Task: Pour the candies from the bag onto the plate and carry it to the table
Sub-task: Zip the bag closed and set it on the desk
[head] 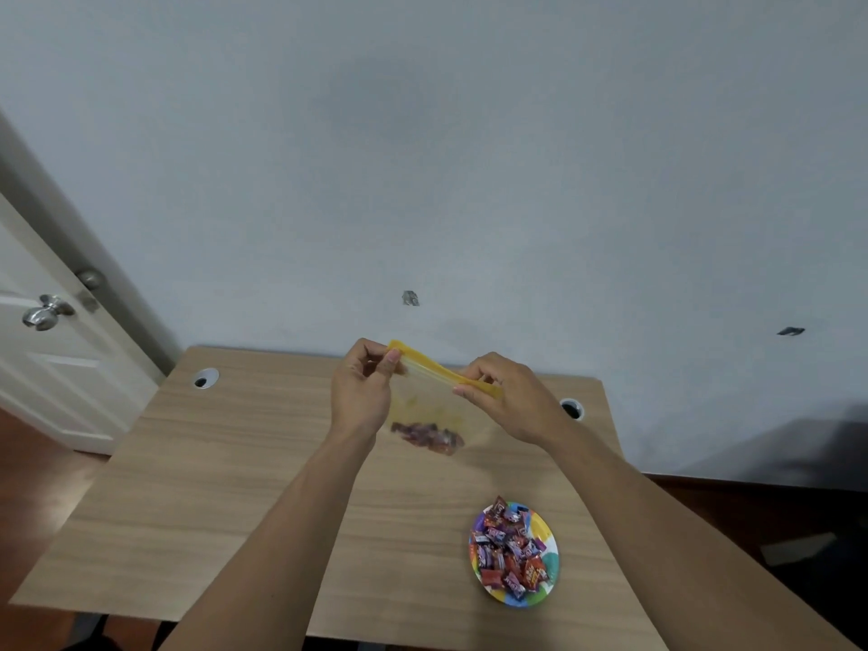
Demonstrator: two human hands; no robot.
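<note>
**Spill risk: bag held off to the side of the plate**

You are pinching the yellow zip strip of the clear bag [434,406] with both hands, your left hand [361,392] at one end and your right hand [509,399] at the other. It is hanging above the table [211,486], with a few candies [427,436] sitting in its bottom. The plate [549,563] is resting nearer you, heaped with wrapped candies. If you are tipping from here, the remainder is likely landing on bare wood. A full plate is also risking roll-offs when carried.
</note>
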